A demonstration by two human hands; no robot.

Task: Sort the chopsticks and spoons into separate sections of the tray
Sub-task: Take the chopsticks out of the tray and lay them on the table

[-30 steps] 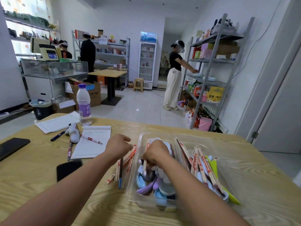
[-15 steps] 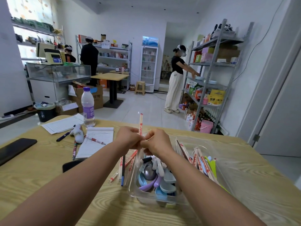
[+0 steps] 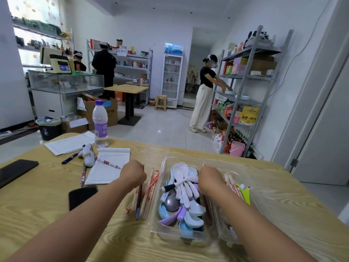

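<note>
A clear plastic tray [image 3: 162, 168] sits on the wooden table. Its left section holds white, blue and purple spoons [image 3: 186, 186] and a metal spoon [image 3: 171, 202]. The right section holds paper-wrapped chopsticks [image 3: 233, 184]. More wrapped chopsticks [image 3: 149, 188] lie loose on the table just left of the tray. My left hand [image 3: 133, 173] is a fist over that loose pile, and a dark stick with a blue tip [image 3: 139, 197] runs through it. My right hand [image 3: 210, 179] is curled over the divider, with its fingers down in the chopstick section and hidden.
On the table to the left lie a notepad [image 3: 109, 167], pens, a black phone [image 3: 82, 195], a second phone [image 3: 16, 170] and a water bottle [image 3: 100, 123]. People stand at the shelves across the room.
Half a second ago both hands held one wrapped chopstick upright above the tray. They have now separated: the left dropped onto the loose pile, and the right moved down into the tray's right section.
</note>
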